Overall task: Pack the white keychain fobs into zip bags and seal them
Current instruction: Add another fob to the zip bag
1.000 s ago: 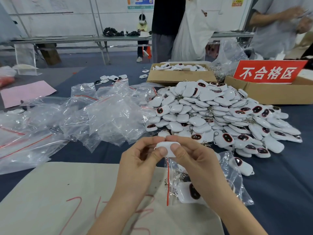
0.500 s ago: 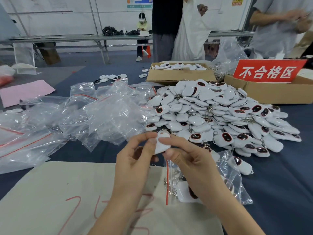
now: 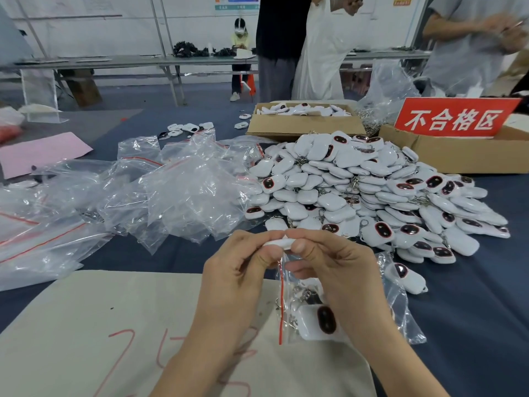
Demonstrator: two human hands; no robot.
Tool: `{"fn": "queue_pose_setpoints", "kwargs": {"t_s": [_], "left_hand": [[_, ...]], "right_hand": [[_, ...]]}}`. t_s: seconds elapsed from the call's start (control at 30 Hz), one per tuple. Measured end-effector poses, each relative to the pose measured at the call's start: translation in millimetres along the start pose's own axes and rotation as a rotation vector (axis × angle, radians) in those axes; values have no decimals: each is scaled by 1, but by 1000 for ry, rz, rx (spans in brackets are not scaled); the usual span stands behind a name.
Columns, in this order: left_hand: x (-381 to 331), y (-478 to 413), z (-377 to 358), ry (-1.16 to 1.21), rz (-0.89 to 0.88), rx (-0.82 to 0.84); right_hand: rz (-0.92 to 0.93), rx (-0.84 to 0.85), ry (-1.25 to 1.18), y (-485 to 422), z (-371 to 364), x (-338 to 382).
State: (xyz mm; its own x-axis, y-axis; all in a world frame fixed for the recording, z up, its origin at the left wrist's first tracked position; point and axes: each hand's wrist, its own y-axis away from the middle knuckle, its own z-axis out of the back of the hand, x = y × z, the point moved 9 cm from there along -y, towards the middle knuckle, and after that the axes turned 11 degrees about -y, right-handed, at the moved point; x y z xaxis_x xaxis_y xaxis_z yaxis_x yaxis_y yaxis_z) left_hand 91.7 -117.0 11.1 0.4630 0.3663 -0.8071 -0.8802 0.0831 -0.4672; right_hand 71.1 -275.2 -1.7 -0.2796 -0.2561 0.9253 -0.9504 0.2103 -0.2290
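lower centre of the frame, my left hand (image 3: 237, 270) and right hand (image 3: 329, 267) both pinch one white fob (image 3: 279, 242) just above the red-striped zip bag (image 3: 400, 308) holding another, so i judge we're mid-loading: next, ease it into the mouth.

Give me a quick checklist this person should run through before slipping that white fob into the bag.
1. White fob gripped securely: pinched between left hand and right hand: ok.
2. Zip bag within reach: lies beneath the right hand: ok.
3. Bag mouth open: red zip strip shows, the opening itself is unclear: cannot tell.
4. Room in the bag: a packed fob is already inside, space left is unclear: cannot tell.
5. Fob's face checked: held edge-on to the camera: cannot tell.
6. More fobs at hand: fob pile just behind: ok.
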Motion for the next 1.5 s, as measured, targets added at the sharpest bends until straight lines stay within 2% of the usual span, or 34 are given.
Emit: {"fn": "queue_pose_setpoints", "kwargs": {"t_s": [0.07, 0.17, 0.33, 0.43, 0.83, 1.5], "left_hand": [[2, -1, 3, 72, 45, -34], [20, -3, 13, 121, 210, -93], [47, -1, 16, 47, 383, -41], [49, 2, 9, 36, 408, -1], [53, 4, 2, -20, 459, 59], [46, 6, -1, -114, 442, 110]], "right_hand": [[3, -25, 6, -1, 3, 5], [73, -172, 4, -6, 32, 22], [111, -519, -169, -2, 93, 38], [84, -606, -247, 1, 108, 35], [74, -610, -212, -2, 113, 33], [78, -599, -217, -3, 111, 31]]}}
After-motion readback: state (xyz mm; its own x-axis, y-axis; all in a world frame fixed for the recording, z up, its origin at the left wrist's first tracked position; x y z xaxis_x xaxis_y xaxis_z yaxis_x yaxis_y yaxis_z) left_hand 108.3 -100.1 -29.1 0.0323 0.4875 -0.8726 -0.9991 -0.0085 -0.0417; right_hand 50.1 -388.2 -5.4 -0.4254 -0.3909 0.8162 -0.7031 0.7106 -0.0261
